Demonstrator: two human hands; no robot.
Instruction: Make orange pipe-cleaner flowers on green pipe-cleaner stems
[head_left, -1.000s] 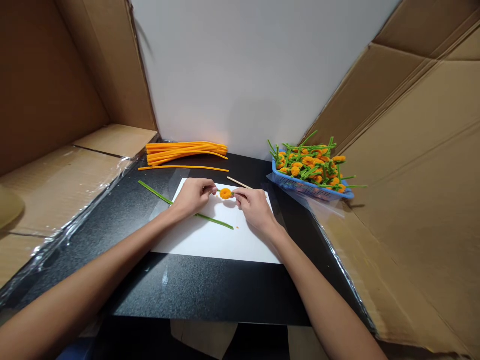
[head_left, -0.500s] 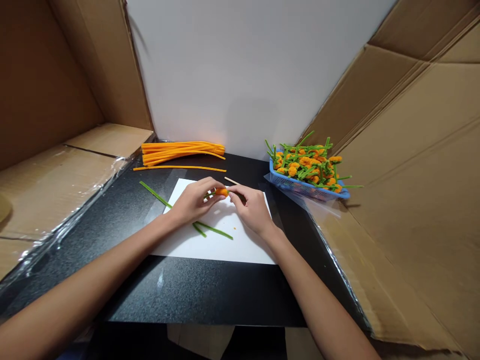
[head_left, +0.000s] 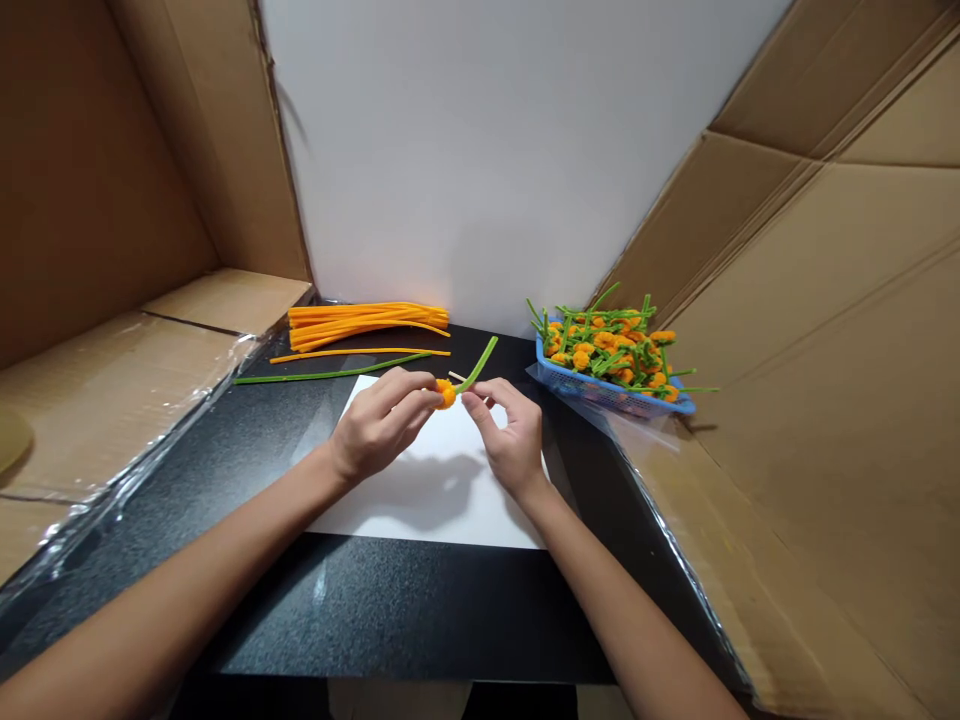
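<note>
One pipe-cleaner flower point(head_left: 446, 394) in L hand point(head_left: 382, 425) grip, R hand point(head_left: 510, 440) just beside.

Fairly bright, even light falls from above and ahead of the left hand point(head_left: 379, 425) and the right hand point(head_left: 510, 440), casting a soft grey shadow just below them on the white paper sheet point(head_left: 495, 510). A faint warm glow marks the white wall point(head_left: 442, 280) beyond them, and pale glare streaks the black desk point(head_left: 390, 620) below them. Wide-angle distortion slants the cardboard panels point(head_left: 810, 400) at the frame's edges.
</note>
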